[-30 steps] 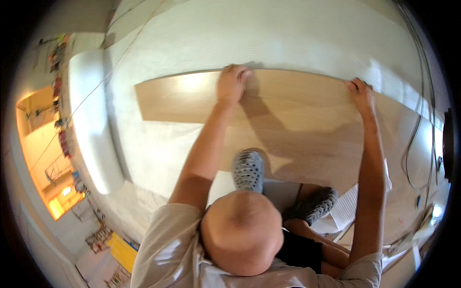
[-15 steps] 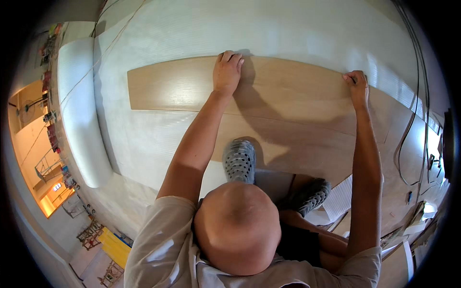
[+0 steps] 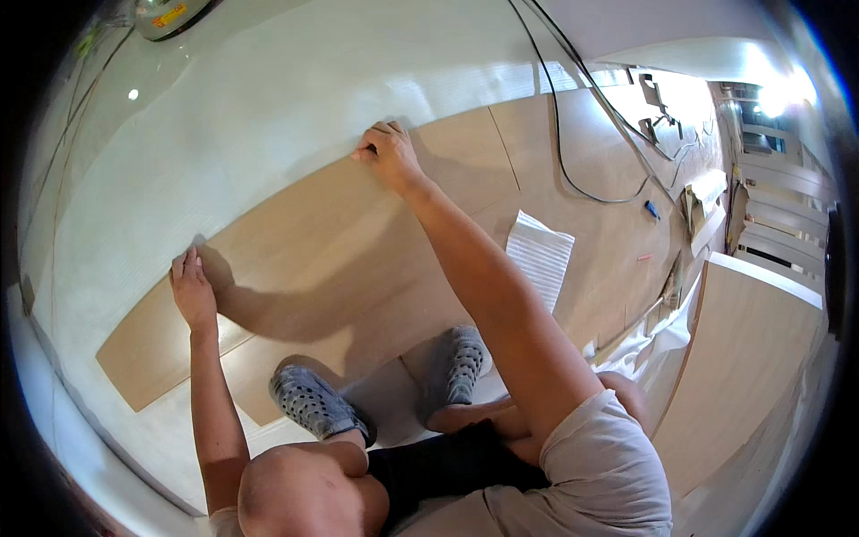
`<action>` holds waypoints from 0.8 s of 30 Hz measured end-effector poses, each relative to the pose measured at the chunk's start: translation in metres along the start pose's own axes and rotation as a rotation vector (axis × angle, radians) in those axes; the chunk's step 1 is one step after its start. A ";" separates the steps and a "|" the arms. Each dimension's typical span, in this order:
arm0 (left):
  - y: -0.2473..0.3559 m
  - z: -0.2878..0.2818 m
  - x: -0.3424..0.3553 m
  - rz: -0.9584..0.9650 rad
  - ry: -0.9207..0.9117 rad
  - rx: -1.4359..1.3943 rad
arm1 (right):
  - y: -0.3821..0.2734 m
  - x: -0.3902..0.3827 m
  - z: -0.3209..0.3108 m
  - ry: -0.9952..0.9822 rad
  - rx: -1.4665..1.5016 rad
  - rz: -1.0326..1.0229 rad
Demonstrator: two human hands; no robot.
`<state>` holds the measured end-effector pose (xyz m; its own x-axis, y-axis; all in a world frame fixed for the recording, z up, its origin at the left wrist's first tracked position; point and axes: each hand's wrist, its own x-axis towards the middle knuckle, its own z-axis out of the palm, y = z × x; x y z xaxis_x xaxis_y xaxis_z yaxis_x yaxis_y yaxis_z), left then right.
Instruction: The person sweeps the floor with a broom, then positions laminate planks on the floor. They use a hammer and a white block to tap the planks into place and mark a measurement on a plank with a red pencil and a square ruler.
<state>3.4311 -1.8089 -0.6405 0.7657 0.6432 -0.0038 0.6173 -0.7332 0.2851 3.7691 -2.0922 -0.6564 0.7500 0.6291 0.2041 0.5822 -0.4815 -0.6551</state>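
Note:
A long light-wood floor plank (image 3: 304, 242) lies along the outer edge of the laid boards (image 3: 573, 152), running from lower left to upper right. The fingers of my left hand (image 3: 194, 291) are bent over its far edge, near the left end. Farther along that edge, my right hand (image 3: 391, 157) is closed with its fingers curled over the plank; the fingertips are partly hidden. At the plank's right end a thin dark seam meets the neighbouring board. My grey perforated shoes (image 3: 313, 400) are close to the near side of the boards.
White ribbed underlay (image 3: 268, 116) covers the floor beyond the plank. Black cables (image 3: 559, 148) cross the boards at right. A folded white foam sheet (image 3: 539, 259), a small blue item (image 3: 652, 210) and a large wooden panel (image 3: 743, 367) lie to the right. A rounded metallic object (image 3: 170, 16) stands at far left.
My view has swung to the right, bringing the cables and wooden panel further in and taking the roll at left out. Both hands remain on the plank's far edge.

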 end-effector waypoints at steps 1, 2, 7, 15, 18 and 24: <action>-0.003 -0.001 0.003 0.004 0.001 0.007 | -0.001 0.005 0.001 0.008 -0.004 -0.017; -0.005 0.000 0.006 0.008 0.006 0.009 | 0.002 0.009 0.003 0.017 -0.013 -0.038; -0.002 -0.005 -0.010 0.060 0.034 -0.003 | 0.005 -0.013 0.002 -0.019 0.048 -0.001; -0.014 -0.003 -0.002 0.051 0.031 0.060 | 0.001 0.006 0.005 -0.094 0.072 -0.068; -0.004 0.005 -0.004 0.103 0.086 0.057 | 0.019 -0.004 -0.001 -0.104 0.058 -0.057; -0.018 0.015 -0.011 0.072 0.050 0.026 | 0.015 0.018 -0.040 -0.257 -0.004 -0.089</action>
<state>3.4141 -1.8057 -0.6600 0.7988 0.5982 0.0637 0.5658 -0.7831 0.2581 3.8041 -2.1126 -0.6337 0.5915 0.8033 0.0690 0.6439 -0.4191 -0.6401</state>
